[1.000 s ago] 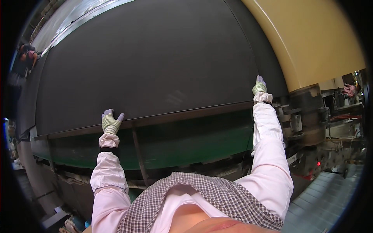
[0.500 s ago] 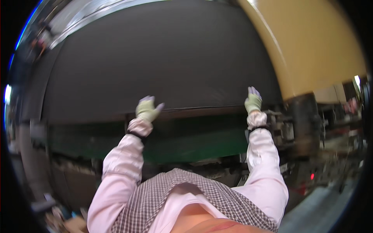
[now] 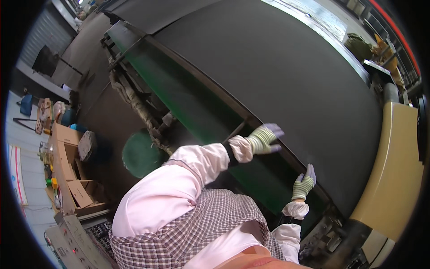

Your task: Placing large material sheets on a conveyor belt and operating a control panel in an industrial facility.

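A wide dark grey sheet [image 3: 268, 67] lies flat across a long machine table, and its near edge runs diagonally down to the right. My left hand [image 3: 264, 139], in a striped green-and-white glove with greyish-purple fingertips, is at that edge, fingers stretched out and thumb apart. Farther along the same edge is my right hand [image 3: 304, 184] in a matching glove, its fingers extended upward beside the sheet. Both hands are open and hold nothing. Whether either one presses on the sheet I cannot tell.
A green panel [image 3: 179, 98] runs below the sheet's near edge. At the right stands a large tan curved machine cover [image 3: 389, 157]. A green round-topped stool or drum [image 3: 141, 154] is left of me, near a wooden desk [image 3: 62, 148] and a control box [image 3: 71, 242].
My view has turned left, so the sheet's edge now slants and the desk and floor at the left show. My hands appear closer together, both still open at the edge.
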Tool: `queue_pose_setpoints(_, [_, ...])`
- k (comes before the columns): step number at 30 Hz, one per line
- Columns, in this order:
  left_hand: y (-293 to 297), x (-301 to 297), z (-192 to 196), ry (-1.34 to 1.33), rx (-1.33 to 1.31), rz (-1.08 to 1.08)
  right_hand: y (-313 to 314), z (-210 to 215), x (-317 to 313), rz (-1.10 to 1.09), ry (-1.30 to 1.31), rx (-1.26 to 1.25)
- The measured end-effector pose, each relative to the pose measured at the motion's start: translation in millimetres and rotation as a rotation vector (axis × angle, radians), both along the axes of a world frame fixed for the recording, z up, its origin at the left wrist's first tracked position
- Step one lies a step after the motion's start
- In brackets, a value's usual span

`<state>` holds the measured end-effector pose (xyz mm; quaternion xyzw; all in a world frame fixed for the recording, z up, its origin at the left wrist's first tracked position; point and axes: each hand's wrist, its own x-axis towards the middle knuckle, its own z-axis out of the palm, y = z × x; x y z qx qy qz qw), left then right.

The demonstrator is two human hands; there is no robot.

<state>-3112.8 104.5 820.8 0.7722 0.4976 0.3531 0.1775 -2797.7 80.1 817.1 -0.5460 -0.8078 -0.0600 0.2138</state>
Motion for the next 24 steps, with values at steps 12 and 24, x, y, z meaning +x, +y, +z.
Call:
queue_pose_setpoints(12, [-3.8, -346.2, -23.6, 0.225, 0.037, 0.877, -9.4, 9.5, -165.9, 0.210, 0.113, -0.030])
queue_pose_setpoints(24, [107.8, -482.5, -23.5, 0.581, -0.518, 0.883, 61.1, 50.1, -370.3, 0.498, 0.134, -0.121])
